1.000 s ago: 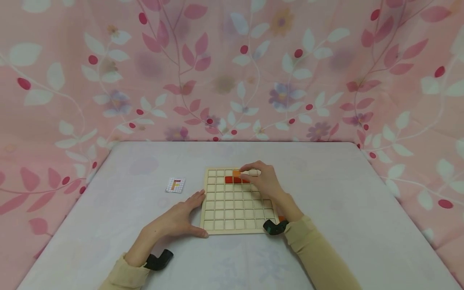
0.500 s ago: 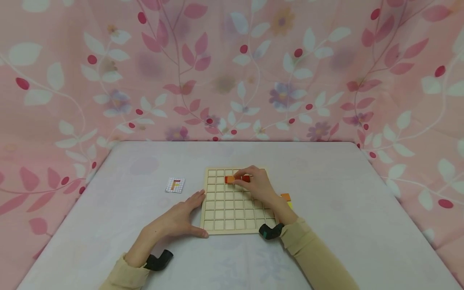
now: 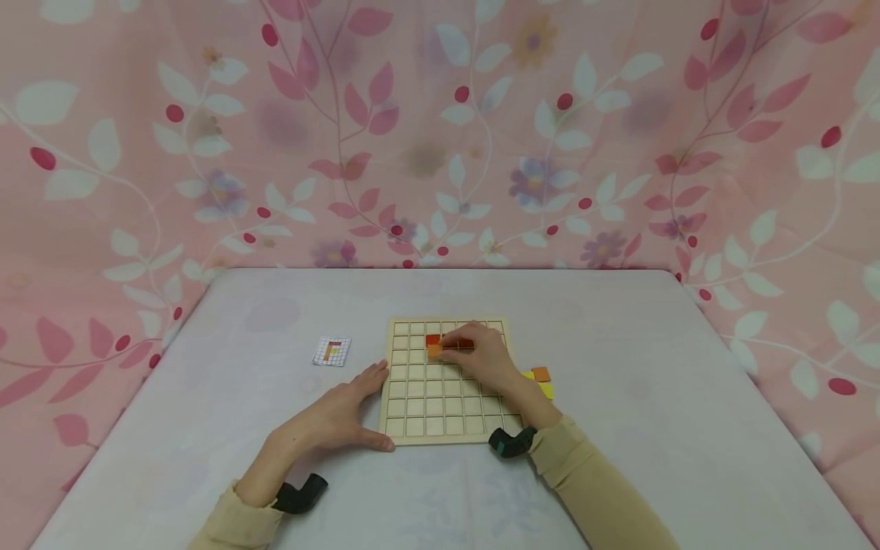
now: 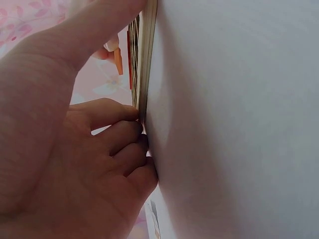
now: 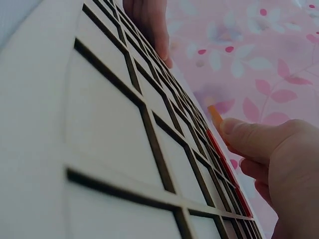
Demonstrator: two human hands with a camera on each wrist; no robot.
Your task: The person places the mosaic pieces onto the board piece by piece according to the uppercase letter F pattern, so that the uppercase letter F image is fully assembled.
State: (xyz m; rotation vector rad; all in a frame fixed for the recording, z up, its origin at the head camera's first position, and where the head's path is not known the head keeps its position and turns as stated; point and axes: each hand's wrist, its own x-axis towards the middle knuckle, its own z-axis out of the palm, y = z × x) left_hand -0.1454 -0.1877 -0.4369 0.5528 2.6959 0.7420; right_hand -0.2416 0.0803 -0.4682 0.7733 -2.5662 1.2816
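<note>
My right hand (image 3: 490, 357) pinches a small square orange tile (image 3: 435, 351) between thumb and fingertips. The tile is tilted on edge in the right wrist view, close over the wooden grid board (image 3: 415, 406), just on the near side of the left red tile (image 3: 432, 340). More red shows along the same row, partly hidden behind my fingers. My left hand (image 3: 335, 416) rests at the board's near left corner, its fingertips against the left edge and its thumb at the front edge. In the left wrist view its fingers (image 4: 127, 149) lie relaxed along the board's side.
On the white-covered table, a small card (image 3: 332, 351) printed with a coloured grid pattern lies left of the board. Loose tiles lie right of it: an orange square (image 3: 541, 374) and yellow ones (image 3: 546, 390), partly behind my right wrist. A floral cloth (image 3: 440, 153) hangs at the back.
My right hand has carried the orange tile left and towards me, from above the red row to its near side. The loose tiles at right have come into view. My left hand stays put.
</note>
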